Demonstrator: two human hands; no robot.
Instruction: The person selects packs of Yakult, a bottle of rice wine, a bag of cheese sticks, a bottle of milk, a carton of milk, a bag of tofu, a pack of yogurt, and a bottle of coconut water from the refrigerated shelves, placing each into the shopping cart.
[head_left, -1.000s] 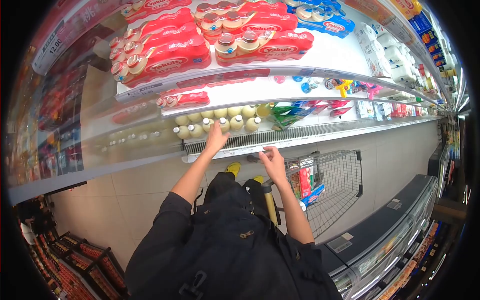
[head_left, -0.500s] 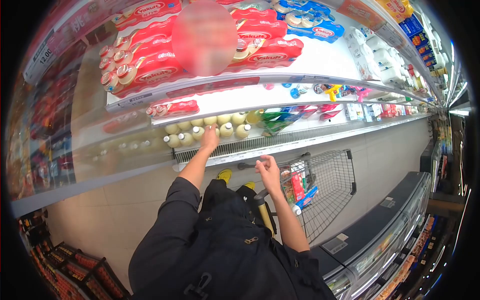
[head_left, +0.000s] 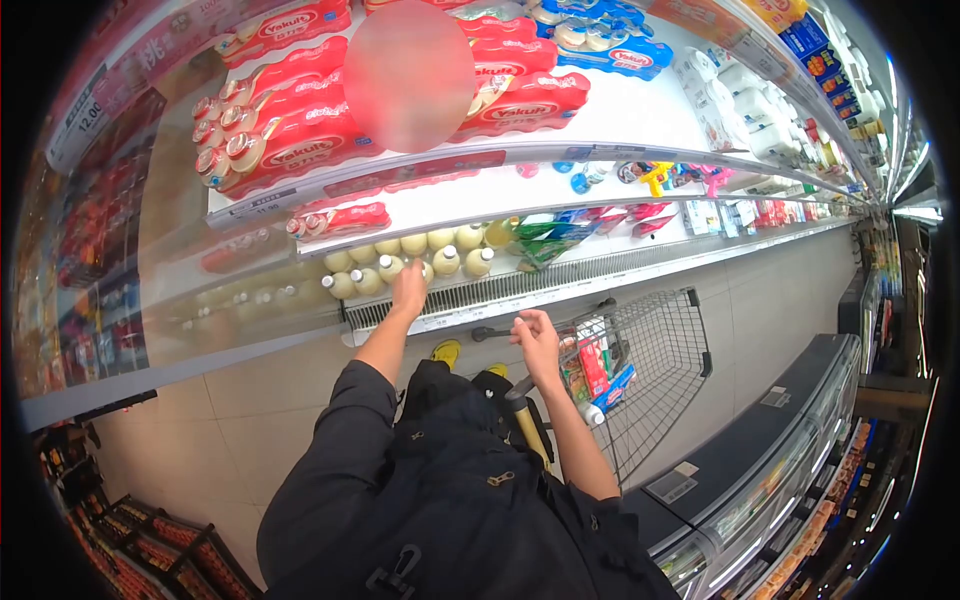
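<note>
My left hand (head_left: pixel 407 291) reaches down to the bottom shelf of a chilled cabinet and wraps around one of several pale yellow bottles with white caps (head_left: pixel 447 261), at the front of their row. My right hand (head_left: pixel 536 339) is closed over the dark handle (head_left: pixel 487 333) of a wire shopping cart (head_left: pixel 662 352). Inside the cart lie red packets (head_left: pixel 591 366) and a blue pack (head_left: pixel 617 385). My dark jacket and a bag fill the lower middle of the view.
Red Yakult multipacks (head_left: pixel 300 150) and blue ones (head_left: pixel 600 52) fill the upper shelves. Green and pink pouches (head_left: pixel 548 240) lie right of the bottles. A glass-topped freezer chest (head_left: pixel 780 440) runs along the right. Low racks of goods (head_left: pixel 140 540) stand at lower left.
My left hand has settled onto a bottle in the front row. My right hand has dropped from open fingers to a closed grip on the cart handle. The view shifted slightly left.
</note>
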